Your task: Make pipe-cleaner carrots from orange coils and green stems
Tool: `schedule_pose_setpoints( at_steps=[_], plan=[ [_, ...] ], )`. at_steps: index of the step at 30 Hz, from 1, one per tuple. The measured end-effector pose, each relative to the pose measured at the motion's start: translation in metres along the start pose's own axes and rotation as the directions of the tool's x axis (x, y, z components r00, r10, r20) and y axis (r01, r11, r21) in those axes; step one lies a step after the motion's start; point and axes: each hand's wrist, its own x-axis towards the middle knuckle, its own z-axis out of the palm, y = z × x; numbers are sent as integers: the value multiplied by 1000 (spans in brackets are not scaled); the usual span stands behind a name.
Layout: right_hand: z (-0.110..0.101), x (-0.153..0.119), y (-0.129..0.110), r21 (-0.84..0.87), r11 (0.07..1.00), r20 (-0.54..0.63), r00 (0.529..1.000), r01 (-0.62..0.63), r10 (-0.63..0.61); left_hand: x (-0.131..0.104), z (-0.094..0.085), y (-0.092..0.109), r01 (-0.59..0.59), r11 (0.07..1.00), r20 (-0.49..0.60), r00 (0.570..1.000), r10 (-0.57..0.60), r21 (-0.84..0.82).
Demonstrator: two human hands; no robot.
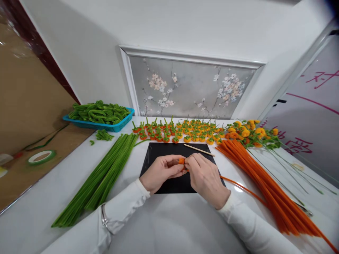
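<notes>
Above the black mat (155, 151), the left hand (163, 171) pinches a small orange chenille coil (181, 161) between its fingers while the right hand (204, 176), its fingers partly hidden, seems to pinch the other side, with orange chenille stems (265, 183) right of the mat and green chenille stems (106, 176) left of it.

- The one camera, worn on the head, looks from above the near side of the black mat (180, 184).
- It faces forward and down, across the mat to the framed panel (185, 90) upright beyond it.
- It sits close: the wearer's sleeves (127, 204) come in from the mat's near side.
- The view is wide, taking in the blue tray (113, 127) beyond the mat's left and the whiteboard (304, 121) to its right.
</notes>
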Motion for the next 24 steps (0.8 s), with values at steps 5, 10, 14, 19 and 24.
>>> schedule_pose_setpoints(
  at_steps=[5, 10, 14, 19, 24],
  plan=[
    [6, 0, 1, 243, 955, -1, 984, -172, 177, 0, 6, -5, -297, 898, 39, 953, 302, 325],
    [5, 3, 1, 600, 707, 158, 922, -375, 354, -6, 5, -6, -467, 597, 117, 840, 530, 652],
    [3, 7, 0, 780, 122, 537, 756, -614, 374, -10, -2, -1, -608, 320, 387, 747, 541, 727],
    [2, 7, 4, 684, -305, 722, 676, -663, 149, -11, -6, 4, -674, 307, 488, 715, 501, 672],
    [-4, 5, 7, 877, 23, 458, 850, -479, 262, -9, 4, 5, -445, 779, 77, 884, 461, 442]
  ],
)
